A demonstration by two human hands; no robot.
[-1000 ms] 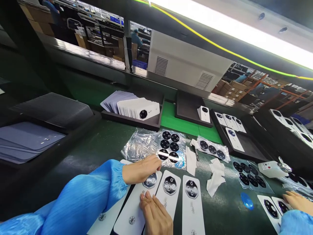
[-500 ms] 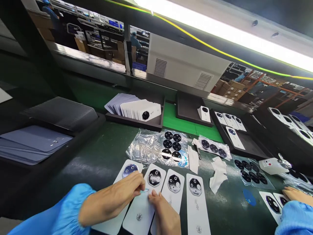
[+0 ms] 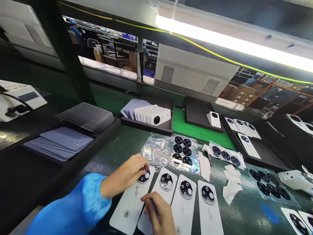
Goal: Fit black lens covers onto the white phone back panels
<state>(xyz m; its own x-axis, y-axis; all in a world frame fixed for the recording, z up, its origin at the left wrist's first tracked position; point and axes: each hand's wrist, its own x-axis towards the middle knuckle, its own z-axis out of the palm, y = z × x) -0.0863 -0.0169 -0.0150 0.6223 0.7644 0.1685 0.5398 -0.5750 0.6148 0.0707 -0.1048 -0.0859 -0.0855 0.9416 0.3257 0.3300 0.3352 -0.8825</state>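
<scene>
– Two hands over the first white card (image 3: pixel 128 205). What's the left hand (image 3: pixel 124 174) doing?

– Its fingertips (image 3: pixel 143 163) pinch together on the black lens disc (image 3: pixel 144 177), at the card's top end.

– And the right hand (image 3: pixel 157 213)?

– Curled by the card's lower edge, fingers pressed together; whether they hold anything, I can't tell. Seems the disc is being seated, so the next move calls for a steady, square press.

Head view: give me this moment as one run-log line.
left hand: fingers on black lens piece of white card | right hand: over next white card
</scene>
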